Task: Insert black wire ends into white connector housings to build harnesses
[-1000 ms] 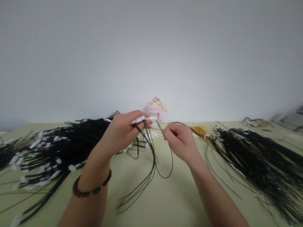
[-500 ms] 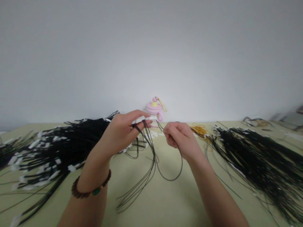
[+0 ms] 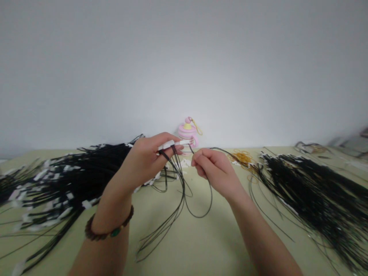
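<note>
1. Small white block-shaped connectors (image 3: pixel 166 145) sat raised above the table, in the left hand, roughly mid-view.
2. Left hand (image 3: pixel 148 153): thumb and fingers clamped on the connectors; thin black flexible wires (image 3: pixel 183 188) hung from them in a loose, curving bunch.
3. Right hand (image 3: pixel 214 168): fingers curled together, pinching a thin black wire close to the connectors' right end; a loop of wire drooped below. Exact fingertip contact hidden.
4. Left wrist wore a brown beaded bracelet (image 3: pixel 97 235) with a green bead.
5. Just behind the hands stood a pink lidded cup-shaped ornament (image 3: pixel 187 131) with a yellow strap.
6. Left: large heap of black cables (image 3: pixel 94 168) with white ends. Right: tangled yellow bands (image 3: pixel 243 158), then a long spread of black wires (image 3: pixel 304 188).
7. Beneath: pale green tabletop (image 3: pixel 221 245), against a plain pale wall (image 3: pixel 184 57).
</note>
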`<action>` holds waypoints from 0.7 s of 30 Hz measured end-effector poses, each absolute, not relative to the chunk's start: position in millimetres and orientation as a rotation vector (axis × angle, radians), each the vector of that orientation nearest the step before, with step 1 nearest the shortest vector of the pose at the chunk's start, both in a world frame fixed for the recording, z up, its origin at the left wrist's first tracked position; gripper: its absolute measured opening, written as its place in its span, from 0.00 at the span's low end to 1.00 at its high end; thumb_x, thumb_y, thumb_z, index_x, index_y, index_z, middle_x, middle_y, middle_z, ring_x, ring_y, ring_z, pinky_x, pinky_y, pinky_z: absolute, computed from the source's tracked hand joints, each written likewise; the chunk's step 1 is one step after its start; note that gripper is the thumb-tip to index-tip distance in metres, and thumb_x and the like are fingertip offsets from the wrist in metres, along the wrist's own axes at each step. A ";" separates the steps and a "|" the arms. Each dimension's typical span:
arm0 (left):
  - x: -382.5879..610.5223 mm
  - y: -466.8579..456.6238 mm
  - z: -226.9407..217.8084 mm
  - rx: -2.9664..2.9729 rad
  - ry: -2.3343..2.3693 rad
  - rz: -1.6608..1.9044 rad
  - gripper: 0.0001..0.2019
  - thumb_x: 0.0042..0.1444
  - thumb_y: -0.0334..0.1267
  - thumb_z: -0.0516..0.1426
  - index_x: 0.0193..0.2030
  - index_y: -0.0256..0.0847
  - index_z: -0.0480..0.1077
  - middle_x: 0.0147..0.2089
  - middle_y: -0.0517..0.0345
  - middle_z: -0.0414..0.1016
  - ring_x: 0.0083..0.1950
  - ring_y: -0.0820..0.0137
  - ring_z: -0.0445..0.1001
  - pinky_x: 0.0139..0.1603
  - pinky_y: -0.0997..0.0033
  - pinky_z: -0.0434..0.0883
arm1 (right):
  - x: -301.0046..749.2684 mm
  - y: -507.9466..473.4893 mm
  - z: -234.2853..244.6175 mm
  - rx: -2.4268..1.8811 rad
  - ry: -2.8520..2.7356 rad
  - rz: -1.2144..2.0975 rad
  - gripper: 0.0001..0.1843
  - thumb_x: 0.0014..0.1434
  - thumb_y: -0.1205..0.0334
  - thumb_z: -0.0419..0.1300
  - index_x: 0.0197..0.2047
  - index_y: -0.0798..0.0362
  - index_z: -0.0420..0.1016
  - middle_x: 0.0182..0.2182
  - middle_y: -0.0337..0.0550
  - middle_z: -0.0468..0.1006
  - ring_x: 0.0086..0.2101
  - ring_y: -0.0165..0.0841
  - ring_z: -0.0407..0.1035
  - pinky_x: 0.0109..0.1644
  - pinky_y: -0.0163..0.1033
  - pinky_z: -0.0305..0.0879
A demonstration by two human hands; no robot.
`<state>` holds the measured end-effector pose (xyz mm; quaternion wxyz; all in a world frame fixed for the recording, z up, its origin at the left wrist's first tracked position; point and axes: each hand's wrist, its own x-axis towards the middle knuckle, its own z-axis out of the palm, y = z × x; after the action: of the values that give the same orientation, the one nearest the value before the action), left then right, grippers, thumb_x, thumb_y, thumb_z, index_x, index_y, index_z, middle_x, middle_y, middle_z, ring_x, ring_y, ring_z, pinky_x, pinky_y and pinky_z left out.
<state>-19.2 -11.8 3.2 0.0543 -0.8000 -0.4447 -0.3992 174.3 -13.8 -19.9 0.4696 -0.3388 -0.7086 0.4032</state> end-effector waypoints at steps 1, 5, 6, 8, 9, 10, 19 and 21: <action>-19.5 -11.6 3.4 -2.439 -1.345 -1.207 0.11 0.61 0.46 0.55 0.45 0.46 0.75 0.38 0.59 0.81 0.34 0.71 0.77 0.35 0.76 0.67 | 175.7 -14.4 -20.7 -0.871 -1.821 0.776 0.13 0.59 0.61 0.52 0.26 0.55 0.70 0.16 0.32 0.61 0.19 0.23 0.53 0.23 0.31 0.47; -18.4 -12.0 3.9 -2.513 -1.301 -1.186 0.10 0.61 0.45 0.55 0.44 0.45 0.74 0.39 0.59 0.81 0.36 0.71 0.77 0.37 0.77 0.67 | 175.4 -14.5 -25.7 -0.861 -1.933 0.118 0.12 0.58 0.63 0.56 0.23 0.55 0.69 0.23 0.38 0.66 0.27 0.27 0.61 0.31 0.33 0.56; -17.4 -12.3 4.0 -2.541 -1.287 -1.180 0.10 0.61 0.44 0.55 0.43 0.45 0.74 0.39 0.59 0.80 0.36 0.71 0.77 0.37 0.77 0.67 | 174.0 -13.8 -27.2 -0.833 -1.915 0.046 0.11 0.57 0.64 0.57 0.24 0.55 0.70 0.26 0.41 0.68 0.29 0.28 0.63 0.33 0.34 0.59; -15.2 -13.1 4.4 -2.590 -1.259 -1.163 0.10 0.62 0.43 0.53 0.42 0.44 0.73 0.38 0.59 0.80 0.36 0.72 0.77 0.36 0.77 0.67 | 170.9 -11.9 -29.9 -0.784 -1.854 -0.031 0.09 0.56 0.65 0.57 0.24 0.55 0.70 0.33 0.46 0.71 0.33 0.31 0.67 0.37 0.37 0.65; -14.1 -13.5 4.7 -2.608 -1.247 -1.154 0.10 0.62 0.43 0.53 0.42 0.44 0.73 0.37 0.59 0.80 0.35 0.72 0.76 0.35 0.77 0.67 | 169.5 -10.9 -30.8 -0.759 -1.824 -0.046 0.09 0.55 0.66 0.57 0.24 0.55 0.70 0.36 0.49 0.71 0.35 0.32 0.69 0.39 0.38 0.67; -13.2 -13.9 5.0 -2.621 -1.237 -1.150 0.10 0.62 0.43 0.52 0.42 0.43 0.73 0.36 0.60 0.80 0.34 0.73 0.75 0.35 0.77 0.66 | 168.5 -9.8 -31.5 -0.733 -1.799 -0.051 0.09 0.55 0.67 0.57 0.23 0.55 0.69 0.39 0.50 0.72 0.36 0.32 0.70 0.40 0.39 0.68; -14.4 -15.2 5.3 -2.697 -1.169 -1.219 0.08 0.62 0.39 0.54 0.42 0.44 0.74 0.36 0.62 0.79 0.33 0.74 0.75 0.34 0.78 0.66 | 168.4 -4.6 -32.9 -0.549 -1.814 -0.003 0.10 0.58 0.71 0.54 0.26 0.52 0.67 0.36 0.45 0.79 0.39 0.31 0.74 0.45 0.39 0.69; -15.0 -15.3 5.1 -2.704 -1.149 -1.216 0.08 0.62 0.39 0.55 0.43 0.43 0.74 0.35 0.62 0.79 0.33 0.75 0.74 0.34 0.78 0.66 | 169.1 -4.3 -33.5 -0.541 -1.821 -0.004 0.10 0.58 0.72 0.53 0.26 0.53 0.66 0.35 0.45 0.78 0.38 0.31 0.73 0.44 0.37 0.69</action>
<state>-15.0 -15.3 5.1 -0.0192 -0.8502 -0.3614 -0.3824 169.1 -4.3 -33.5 0.5817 -0.2315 -0.7798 -0.0017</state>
